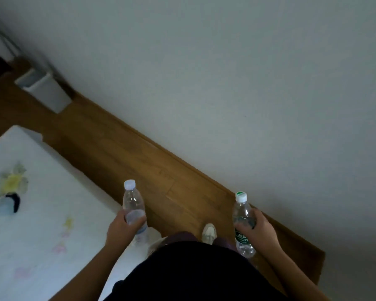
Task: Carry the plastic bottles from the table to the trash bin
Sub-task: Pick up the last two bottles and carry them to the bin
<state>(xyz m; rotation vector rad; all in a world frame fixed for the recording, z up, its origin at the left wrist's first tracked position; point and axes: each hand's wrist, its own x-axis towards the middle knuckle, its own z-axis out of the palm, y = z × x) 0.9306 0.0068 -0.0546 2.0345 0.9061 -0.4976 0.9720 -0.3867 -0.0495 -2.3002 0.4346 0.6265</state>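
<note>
My left hand (122,229) grips a clear plastic bottle with a pale cap (132,203) around its middle, held upright over the table's right edge. My right hand (258,229) grips a second clear bottle with a green label and a white-and-green cap (241,211), upright above the floor. A grey rectangular trash bin (46,90) stands on the floor at the far left, against the wall, well ahead of both hands.
A table with a white flowered cloth (41,213) fills the lower left, with a small dark and pale object (9,203) on it. A strip of wooden floor (122,148) runs between table and white wall (226,72) toward the bin. My shoe (209,232) shows below.
</note>
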